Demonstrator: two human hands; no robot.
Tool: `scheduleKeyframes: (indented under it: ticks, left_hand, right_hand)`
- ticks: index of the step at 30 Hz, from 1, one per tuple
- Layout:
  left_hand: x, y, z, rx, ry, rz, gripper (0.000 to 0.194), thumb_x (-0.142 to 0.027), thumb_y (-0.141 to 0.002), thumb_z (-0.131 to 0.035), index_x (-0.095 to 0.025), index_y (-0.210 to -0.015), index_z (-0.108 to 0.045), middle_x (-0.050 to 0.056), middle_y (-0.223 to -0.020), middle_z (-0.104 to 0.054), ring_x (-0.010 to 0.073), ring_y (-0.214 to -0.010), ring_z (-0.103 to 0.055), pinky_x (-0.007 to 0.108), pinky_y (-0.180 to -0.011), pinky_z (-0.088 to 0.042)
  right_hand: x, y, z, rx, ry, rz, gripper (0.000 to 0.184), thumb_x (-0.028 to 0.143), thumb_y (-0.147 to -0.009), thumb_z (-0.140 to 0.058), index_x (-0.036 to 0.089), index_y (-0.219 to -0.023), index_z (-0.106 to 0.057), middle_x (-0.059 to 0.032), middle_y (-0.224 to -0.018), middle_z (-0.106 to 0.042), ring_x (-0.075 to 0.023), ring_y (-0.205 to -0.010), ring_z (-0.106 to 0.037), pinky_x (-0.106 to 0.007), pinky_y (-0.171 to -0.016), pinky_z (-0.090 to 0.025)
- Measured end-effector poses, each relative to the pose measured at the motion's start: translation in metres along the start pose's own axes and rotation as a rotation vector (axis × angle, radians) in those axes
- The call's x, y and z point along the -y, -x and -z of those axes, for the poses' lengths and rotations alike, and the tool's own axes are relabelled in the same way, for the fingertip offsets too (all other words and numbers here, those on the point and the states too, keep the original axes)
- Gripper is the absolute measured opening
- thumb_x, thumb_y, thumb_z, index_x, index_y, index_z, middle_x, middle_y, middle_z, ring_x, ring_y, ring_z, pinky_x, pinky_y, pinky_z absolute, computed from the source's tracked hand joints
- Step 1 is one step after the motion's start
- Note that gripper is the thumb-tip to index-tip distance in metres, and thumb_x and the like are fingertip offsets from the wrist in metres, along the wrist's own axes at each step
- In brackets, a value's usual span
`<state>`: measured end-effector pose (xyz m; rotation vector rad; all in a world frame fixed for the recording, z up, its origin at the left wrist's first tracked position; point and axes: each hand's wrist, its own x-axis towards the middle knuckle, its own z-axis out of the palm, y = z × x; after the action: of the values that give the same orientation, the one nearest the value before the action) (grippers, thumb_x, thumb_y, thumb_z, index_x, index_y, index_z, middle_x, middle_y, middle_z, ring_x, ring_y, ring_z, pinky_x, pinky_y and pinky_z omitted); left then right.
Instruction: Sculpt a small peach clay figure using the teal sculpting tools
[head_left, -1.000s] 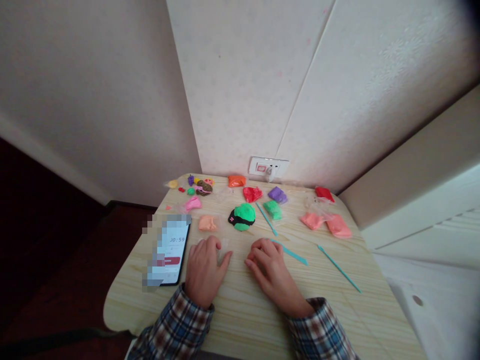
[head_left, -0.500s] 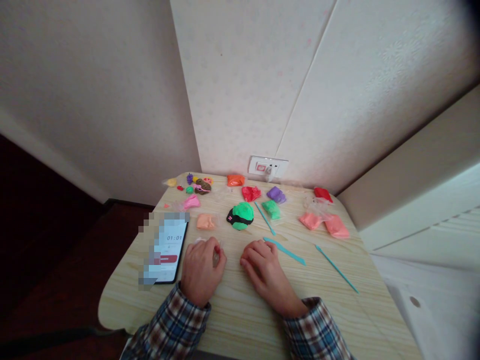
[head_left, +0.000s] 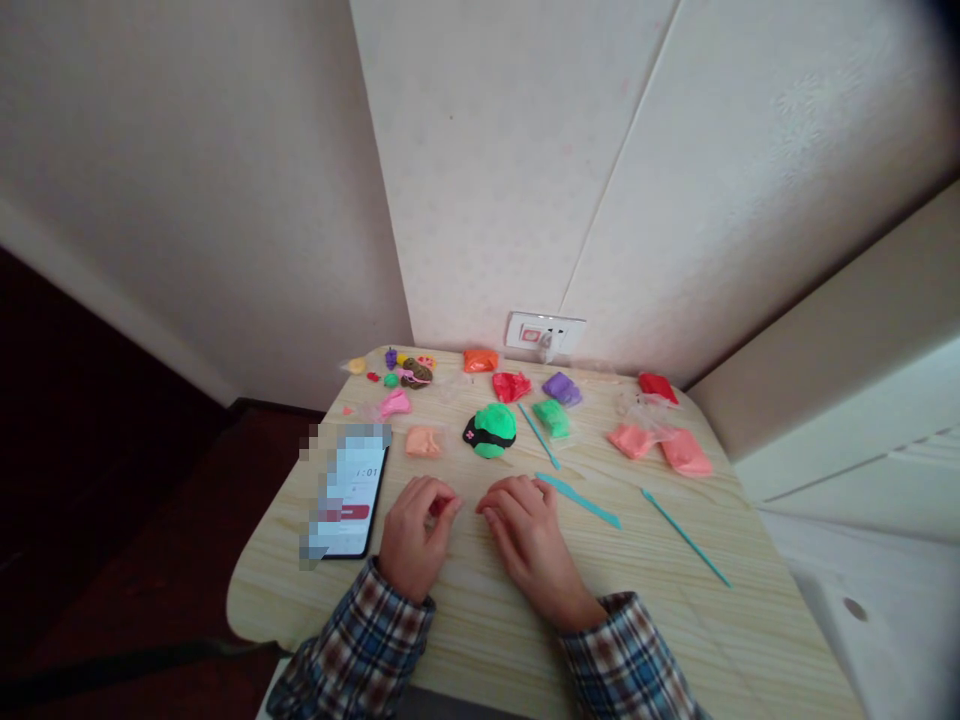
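Note:
My left hand (head_left: 418,535) is held low over the table with its fingers curled and the thumb near the index fingertip. What lies inside the curl, if anything, is too small to tell. Across a small gap, my right hand (head_left: 531,540) has its fingers bent and pressed together, their undersides hidden. Beyond both hands sits a small cap-shaped clay model (head_left: 491,431), green with a black band and brim and a pink flower. A turquoise modelling knife (head_left: 579,498) lies just right of my right hand. Past my left hand is a bag of peach clay (head_left: 423,441).
A phone (head_left: 352,495) showing a timer lies left of my left hand. Turquoise sticks (head_left: 686,537) lie to the right. Bags of coral clay (head_left: 686,452), purple clay (head_left: 562,388) and orange clay (head_left: 481,360) sit farther back. A wall socket (head_left: 545,332) is behind the table.
My left hand has turned slightly, and the clear plastic seen by its fingers no longer shows. The right hand keeps nearly the same pose. The whole view has shifted a little.

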<state>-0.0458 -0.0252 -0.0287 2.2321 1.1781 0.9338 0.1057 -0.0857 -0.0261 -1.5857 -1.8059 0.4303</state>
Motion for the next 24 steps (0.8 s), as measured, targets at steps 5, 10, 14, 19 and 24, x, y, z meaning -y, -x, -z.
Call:
scheduleKeyframes:
  ticks: [5, 10, 14, 19, 24]
  left_hand:
    - [-0.0030, -0.0017, -0.0001, 0.010, 0.073, -0.090, 0.020, -0.017, -0.089, -0.046, -0.018, -0.070, -0.053, 0.002, -0.069, -0.056, 0.0178, -0.071, -0.053, 0.028, -0.064, -0.043]
    - [-0.0055, -0.0033, 0.0009, 0.058, 0.131, -0.191, 0.021, -0.016, -0.091, -0.044, -0.018, -0.076, -0.058, 0.003, -0.074, -0.056, 0.0184, -0.076, -0.051, 0.029, -0.068, -0.043]
    - [-0.0064, -0.0014, 0.0003, 0.081, 0.143, -0.209, 0.021, -0.017, -0.091, -0.042, -0.019, -0.077, -0.057, 0.003, -0.076, -0.055, 0.0198, -0.078, -0.050, 0.031, -0.069, -0.041]
    - [-0.0027, 0.0025, -0.0025, 0.101, 0.130, -0.179, 0.024, -0.018, -0.091, -0.037, -0.020, -0.076, -0.056, 0.003, -0.077, -0.055, 0.0211, -0.079, -0.047, 0.034, -0.070, -0.034]
    - [-0.0016, 0.0026, -0.0032, 0.118, 0.139, -0.154, 0.026, -0.019, -0.093, -0.035, -0.020, -0.076, -0.054, 0.003, -0.077, -0.055, 0.0206, -0.080, -0.047, 0.035, -0.071, -0.033]
  right_hand:
    - [0.0097, -0.0044, -0.0101, 0.000, 0.005, -0.029, 0.013, 0.020, -0.093, -0.045, 0.021, -0.086, -0.056, -0.0012, -0.091, -0.059, -0.0180, -0.093, -0.051, -0.038, -0.091, -0.027]
    - [0.0073, -0.0051, -0.0061, -0.010, -0.051, -0.027, 0.011, 0.019, -0.093, -0.047, 0.020, -0.085, -0.054, -0.0012, -0.091, -0.058, -0.0176, -0.091, -0.050, -0.037, -0.089, -0.027]
    - [0.0060, -0.0045, -0.0037, -0.001, -0.085, 0.006, 0.003, 0.019, -0.090, -0.050, 0.020, -0.089, -0.053, -0.0019, -0.094, -0.058, -0.0186, -0.092, -0.050, -0.038, -0.089, -0.028]
    - [0.0082, -0.0032, -0.0027, 0.024, -0.088, 0.000, 0.008, 0.018, -0.087, -0.057, 0.020, -0.093, -0.052, -0.0024, -0.095, -0.057, -0.0196, -0.093, -0.050, -0.039, -0.090, -0.028]
    - [0.0081, -0.0024, -0.0021, 0.026, -0.111, 0.005, 0.010, 0.016, -0.087, -0.056, 0.021, -0.094, -0.052, -0.0020, -0.097, -0.058, -0.0191, -0.095, -0.050, -0.039, -0.091, -0.028]
